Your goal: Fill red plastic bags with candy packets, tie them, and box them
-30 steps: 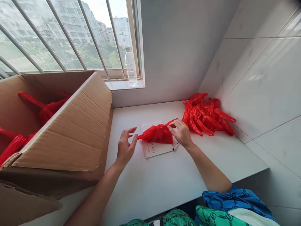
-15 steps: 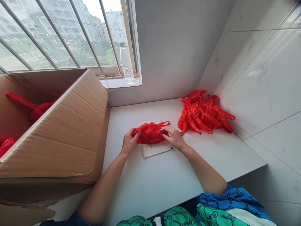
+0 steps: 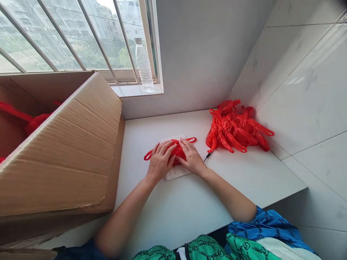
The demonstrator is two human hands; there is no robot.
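Note:
A small red plastic bag lies bunched on a white booklet with printed marks, its handle loops sticking out to either side. My left hand is cupped over the bag's left part, fingers bent around it. From the right, my right hand presses on the other side, thumb near the front edge and fingertips on top. What the bag contains is hidden. A dark pen lies just right of my right hand, partly under the heap of red bags.
Several knotted red bags are heaped at the back right of the white table. A large open cardboard box with red bags inside stands on the left. A clear water bottle is on the windowsill beside the barred window.
Both hands have moved inward from the bag's ends and now cover its middle. The bag is more compact, and its left handle loop shows. The view has shifted slightly.

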